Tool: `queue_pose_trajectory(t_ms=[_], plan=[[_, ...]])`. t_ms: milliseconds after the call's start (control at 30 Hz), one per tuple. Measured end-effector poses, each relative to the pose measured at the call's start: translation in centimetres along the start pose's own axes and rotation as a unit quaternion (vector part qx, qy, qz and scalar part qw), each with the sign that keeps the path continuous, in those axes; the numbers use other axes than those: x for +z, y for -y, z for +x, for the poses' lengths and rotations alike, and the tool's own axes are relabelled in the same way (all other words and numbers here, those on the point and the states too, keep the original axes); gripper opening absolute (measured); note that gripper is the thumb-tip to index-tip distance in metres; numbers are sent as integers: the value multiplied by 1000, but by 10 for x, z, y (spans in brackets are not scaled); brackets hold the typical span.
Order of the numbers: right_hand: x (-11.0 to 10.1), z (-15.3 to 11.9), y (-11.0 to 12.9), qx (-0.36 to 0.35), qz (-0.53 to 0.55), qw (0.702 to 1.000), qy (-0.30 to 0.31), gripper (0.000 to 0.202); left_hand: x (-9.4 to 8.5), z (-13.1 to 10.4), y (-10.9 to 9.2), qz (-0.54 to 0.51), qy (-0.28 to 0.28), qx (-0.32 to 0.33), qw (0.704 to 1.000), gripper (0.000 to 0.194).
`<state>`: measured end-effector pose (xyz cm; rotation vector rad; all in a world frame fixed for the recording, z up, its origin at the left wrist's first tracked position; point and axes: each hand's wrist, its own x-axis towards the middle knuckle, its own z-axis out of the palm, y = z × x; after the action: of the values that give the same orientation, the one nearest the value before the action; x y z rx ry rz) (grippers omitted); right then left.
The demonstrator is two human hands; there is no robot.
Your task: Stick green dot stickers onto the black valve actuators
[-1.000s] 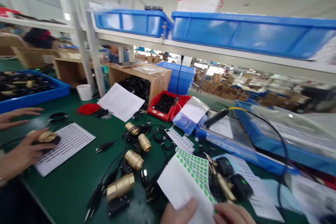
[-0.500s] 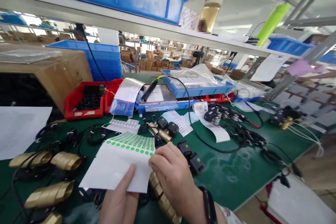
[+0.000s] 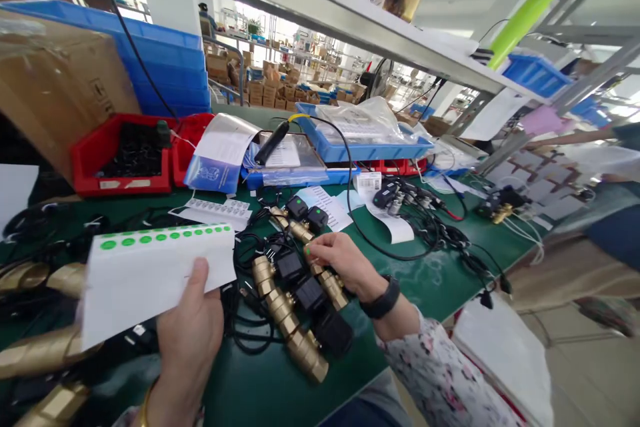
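Our left hand (image 3: pixel 193 320) pinches the sheet (image 3: pixel 160 280), thumb on top; our right hand (image 3: pixel 340 257), fingertips nearly closed, holds a green dot (image 3: pixel 307 251) just above the valves (image 3: pixel 285 310).

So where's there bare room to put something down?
Green tabletop looks bare between the black wristband and tangled black cables, plus between the left hand and brass pipe fittings. Black square boxes crowd the middle.

I see bright, pale daylight from the far openings, glare there, soft bench (image 3: pixel 425 293) shadows, and blurred, stretched edges.
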<state>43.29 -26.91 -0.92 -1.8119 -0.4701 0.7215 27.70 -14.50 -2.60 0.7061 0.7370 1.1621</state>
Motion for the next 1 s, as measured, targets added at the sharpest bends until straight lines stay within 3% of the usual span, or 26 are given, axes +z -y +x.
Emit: queue_pose_trajectory(t_ms=[133,300,567,733,1000], plan=[[18,0,-16,31,-1,999,6,16,-7,-1,23,-22,-6,-42,999,49],[21,3,-18,29,-46,999,-1,16,-4,-9,25,-79,25,-114,990,52],[22,11,-14,-11,-182,983,23,14,-8,-16,39,-112,96,-266,953,50],[25,18,-6,-19,-255,966,39,12,-10,-16,40,-108,97,-273,951,49],[28,19,-8,-34,-300,953,0,13,-12,-17,37,-113,106,-285,946,47]])
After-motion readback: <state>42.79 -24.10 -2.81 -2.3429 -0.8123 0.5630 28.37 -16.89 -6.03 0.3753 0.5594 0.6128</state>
